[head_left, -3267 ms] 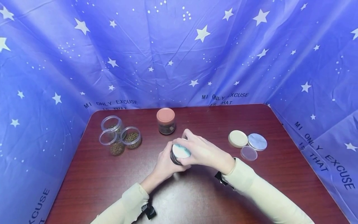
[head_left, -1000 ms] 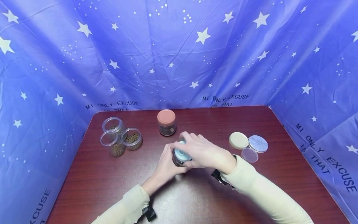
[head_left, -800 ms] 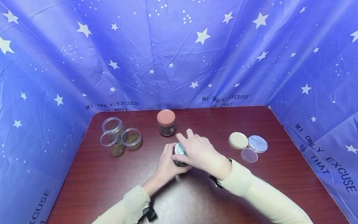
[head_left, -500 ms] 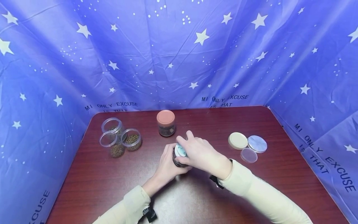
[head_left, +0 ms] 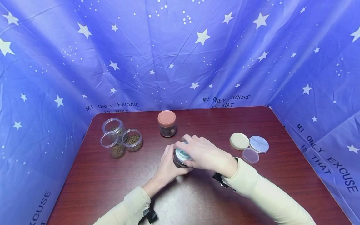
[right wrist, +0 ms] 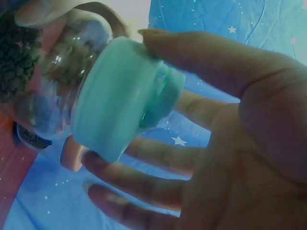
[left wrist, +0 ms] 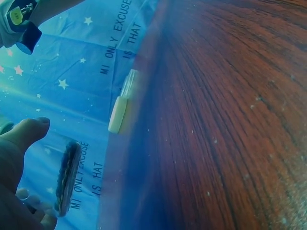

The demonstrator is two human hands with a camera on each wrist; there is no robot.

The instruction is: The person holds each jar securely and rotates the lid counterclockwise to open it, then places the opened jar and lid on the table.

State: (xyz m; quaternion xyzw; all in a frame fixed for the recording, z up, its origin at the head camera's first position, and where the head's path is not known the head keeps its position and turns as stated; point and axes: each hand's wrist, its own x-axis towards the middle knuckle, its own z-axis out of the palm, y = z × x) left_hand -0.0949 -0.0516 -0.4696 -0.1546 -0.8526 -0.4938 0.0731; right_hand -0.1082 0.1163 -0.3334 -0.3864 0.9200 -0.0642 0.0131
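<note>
One left hand (head_left: 166, 168) grips a clear, part-filled jar (right wrist: 64, 79), the right hand (head_left: 204, 153) its turquoise lid (right wrist: 114, 98).

Glare whitens the tabletop (head_left: 180, 201); wrist views look dim.

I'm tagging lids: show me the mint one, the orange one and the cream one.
Mint lid (right wrist: 110, 103), right wrist view, its side wall.
Orange lid (head_left: 167, 117), head view, its flat top.
Cream lid (head_left: 239, 141), head view, its flat top.
</note>
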